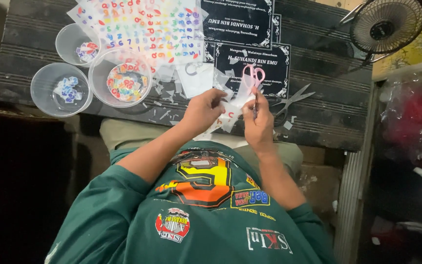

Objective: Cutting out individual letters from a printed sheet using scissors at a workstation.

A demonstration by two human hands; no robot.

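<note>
Scissors (253,74) with pink handles rested in the right hand (260,124), fingers closed round them, blades pointing down toward a small strip of clear sticker film (228,117). The left hand (202,111) pinched that strip by its edge, just above the person's lap and at the near rim of the dark bench (328,112). By my judgement the cutting was well under way but far from finished: three clear plastic cups (61,89) already held snipped coloured pieces, one of them (121,78) fuller than the rest, while a large sheet of coloured letters and numbers (147,27) lay mostly uncut beyond them. Offcuts littered the bench. I counted two pairs of scissors, the second a plain metal pair (293,99) lying idle just beside the hands, two black printed cards (250,68), and one small fan (387,24).
</note>
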